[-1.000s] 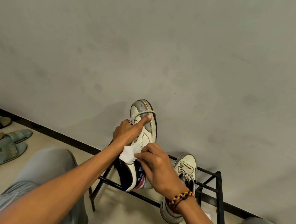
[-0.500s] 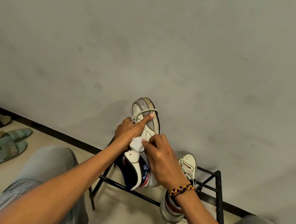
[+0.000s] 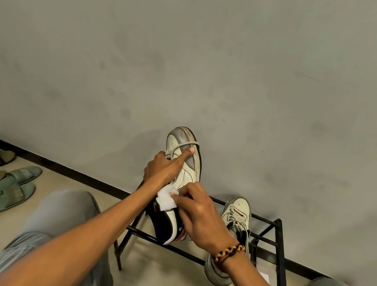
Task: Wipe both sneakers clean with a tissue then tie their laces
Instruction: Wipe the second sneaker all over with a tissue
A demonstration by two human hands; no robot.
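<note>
A: Obs. 1: where is the sneaker being cleaned, and how does it lie?

B: The held sneaker (image 3: pixel 185 177) is raised in front of the wall (image 3: pixel 214 64), toe up, heel down toward the person. Its long axis runs near vertical, leaning slightly. The left hand (image 3: pixel 162 169) grips the upper from the left side, with the thumb stretched up toward the toe under a loose loop of lace (image 3: pixel 183 145).

A: And the wiping hand?

B: The right hand (image 3: pixel 198 213) sits at mid-shoe, fingers curled onto the white tissue (image 3: pixel 165 198), pressing it to the side panel. The unwiped toe lies up and away from this hand; the heel is below it. Judged: the stroke must follow that long axis.

A: Condition of the shoe?

B: Off-white leather, grey scuffed toe cap, dark navy collar with a red accent, and a dark sole edge. Laces are undone.

A: The partner?

B: The second sneaker (image 3: pixel 232 229) rests on the black shoe rack (image 3: pixel 276 245), just right of the right hand and partly behind its wrist. Its laces are loose. Nearer the right hand, so judged its pickup.
</note>
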